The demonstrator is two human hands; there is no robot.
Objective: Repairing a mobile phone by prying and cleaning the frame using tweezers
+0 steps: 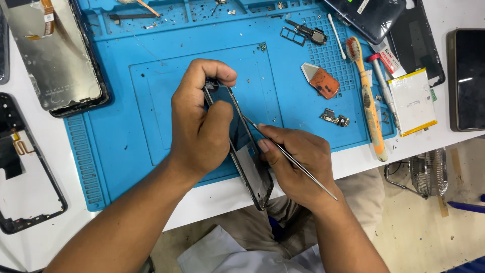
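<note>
My left hand grips a dark phone frame, tilted on its edge over the blue work mat. Fingers wrap its top end and the thumb presses its side. My right hand holds thin metal tweezers, with the tip touching the inside of the frame near its middle. The frame's lower end reaches past the table's front edge.
On the mat lie an orange pry pick, a small circuit part, a SIM tray and a toothbrush. A battery and screwdriver sit right. Phone screens and a frame lie left.
</note>
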